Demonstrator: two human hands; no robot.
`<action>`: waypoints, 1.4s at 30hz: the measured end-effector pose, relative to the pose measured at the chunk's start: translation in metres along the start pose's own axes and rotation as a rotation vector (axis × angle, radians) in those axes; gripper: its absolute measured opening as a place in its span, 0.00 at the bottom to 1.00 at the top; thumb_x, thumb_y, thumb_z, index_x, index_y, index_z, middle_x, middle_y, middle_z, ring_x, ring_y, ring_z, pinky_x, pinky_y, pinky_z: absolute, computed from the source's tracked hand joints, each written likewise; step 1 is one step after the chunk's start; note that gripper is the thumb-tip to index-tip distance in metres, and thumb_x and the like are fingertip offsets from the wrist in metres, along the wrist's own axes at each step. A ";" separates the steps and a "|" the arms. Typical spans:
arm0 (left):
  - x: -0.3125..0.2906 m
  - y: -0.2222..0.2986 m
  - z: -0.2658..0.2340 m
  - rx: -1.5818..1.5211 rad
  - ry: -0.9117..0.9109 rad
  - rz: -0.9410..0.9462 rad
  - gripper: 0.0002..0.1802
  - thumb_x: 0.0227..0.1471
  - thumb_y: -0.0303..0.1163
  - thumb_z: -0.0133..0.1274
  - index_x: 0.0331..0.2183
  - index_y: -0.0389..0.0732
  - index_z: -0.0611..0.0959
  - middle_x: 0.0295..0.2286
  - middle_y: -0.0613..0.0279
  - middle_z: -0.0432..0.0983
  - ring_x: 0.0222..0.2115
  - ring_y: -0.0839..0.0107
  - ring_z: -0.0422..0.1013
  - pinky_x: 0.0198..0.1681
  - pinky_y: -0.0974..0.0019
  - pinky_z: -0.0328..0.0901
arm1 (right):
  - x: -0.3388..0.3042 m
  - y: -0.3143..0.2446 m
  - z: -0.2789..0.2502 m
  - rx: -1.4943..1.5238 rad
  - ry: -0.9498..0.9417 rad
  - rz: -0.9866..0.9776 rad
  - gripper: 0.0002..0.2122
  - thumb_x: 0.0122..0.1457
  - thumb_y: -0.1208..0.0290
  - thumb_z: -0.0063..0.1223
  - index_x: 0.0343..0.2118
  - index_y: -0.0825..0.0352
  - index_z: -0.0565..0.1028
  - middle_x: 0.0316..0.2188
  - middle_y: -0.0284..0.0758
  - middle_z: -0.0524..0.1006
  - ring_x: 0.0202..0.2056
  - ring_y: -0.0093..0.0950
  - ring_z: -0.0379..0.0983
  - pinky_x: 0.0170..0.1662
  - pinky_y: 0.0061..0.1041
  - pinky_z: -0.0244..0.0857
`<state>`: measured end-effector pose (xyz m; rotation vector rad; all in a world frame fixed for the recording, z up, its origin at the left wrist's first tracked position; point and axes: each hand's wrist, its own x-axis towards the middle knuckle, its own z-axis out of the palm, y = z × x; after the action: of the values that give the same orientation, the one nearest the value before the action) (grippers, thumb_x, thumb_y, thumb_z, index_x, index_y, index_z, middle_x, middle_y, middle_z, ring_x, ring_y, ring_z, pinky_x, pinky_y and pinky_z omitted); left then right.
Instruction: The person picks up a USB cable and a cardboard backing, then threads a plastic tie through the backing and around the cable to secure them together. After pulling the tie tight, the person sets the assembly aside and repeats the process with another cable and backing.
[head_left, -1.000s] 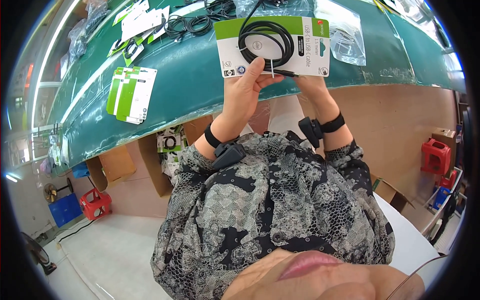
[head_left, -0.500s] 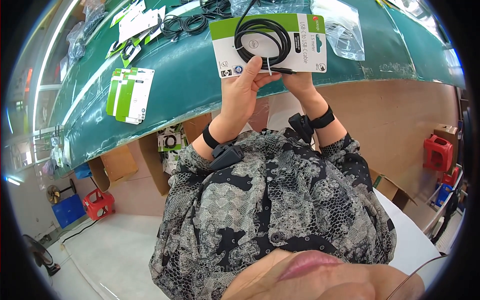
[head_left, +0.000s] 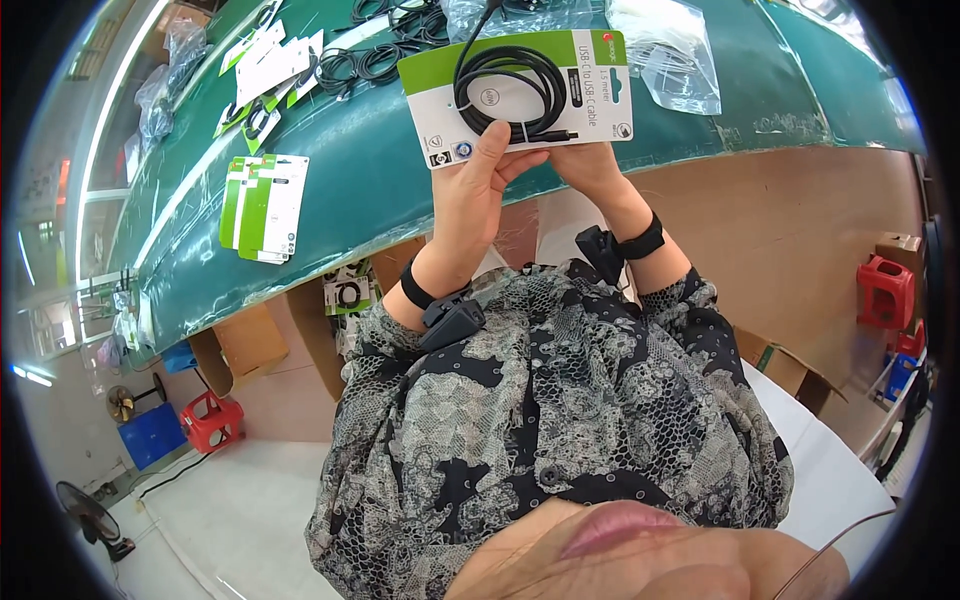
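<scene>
A white and green cardboard card point(head_left: 590, 115) carries a coiled black cable point(head_left: 552, 75) with a white tie round the coil. My left hand point(head_left: 472, 190) is closed on the card's lower edge, its thumb pressed on the front beside the coil. A cable end with a plug lies along the card's bottom, right of that thumb. My right hand point(head_left: 592, 172) reaches behind the card at its lower edge; its fingers are hidden there. From the coil's top left a strand of cable runs up off the card.
Flat green and white cards point(head_left: 270, 210) lie stacked on the green table point(head_left: 370, 170) to the left. Behind them are carded cables point(head_left: 265, 75) and loose black cables point(head_left: 385, 60). A clear bag of white ties point(head_left: 665, 55) lies right. Under the table stand cardboard boxes point(head_left: 250, 340).
Both hands and the card have shifted slightly left in the picture. The plug end now lies more level along the card's bottom. The left hand's grip stays on the card.
</scene>
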<state>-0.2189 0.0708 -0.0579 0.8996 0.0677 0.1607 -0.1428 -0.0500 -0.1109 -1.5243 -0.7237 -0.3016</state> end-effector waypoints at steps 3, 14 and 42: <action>-0.001 -0.004 -0.003 0.003 0.016 -0.028 0.17 0.56 0.27 0.47 0.47 0.36 0.68 0.40 0.56 0.72 0.38 0.63 0.74 0.38 0.60 0.73 | 0.001 0.006 0.001 -0.043 0.055 -0.118 0.10 0.46 0.86 0.49 0.33 0.68 0.74 0.30 0.37 0.75 0.31 0.33 0.72 0.34 0.28 0.66; 0.004 -0.016 -0.015 -0.029 0.035 0.030 0.17 0.55 0.28 0.50 0.46 0.36 0.69 0.40 0.58 0.73 0.38 0.66 0.73 0.39 0.63 0.71 | -0.016 0.024 0.015 -0.005 -0.040 0.126 0.13 0.52 0.82 0.51 0.42 0.70 0.71 0.32 0.33 0.74 0.30 0.24 0.70 0.33 0.24 0.67; 0.031 -0.041 -0.082 0.285 -0.003 -0.331 0.32 0.54 0.59 0.41 0.36 0.36 0.76 0.24 0.66 0.74 0.19 0.80 0.68 0.18 0.78 0.60 | 0.014 0.009 -0.033 -0.350 0.007 0.025 0.16 0.52 0.64 0.57 0.39 0.69 0.71 0.24 0.31 0.72 0.24 0.24 0.70 0.25 0.22 0.63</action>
<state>-0.1942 0.1144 -0.1405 1.1586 0.2398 -0.1630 -0.1192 -0.0778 -0.1062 -1.8606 -0.6688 -0.4316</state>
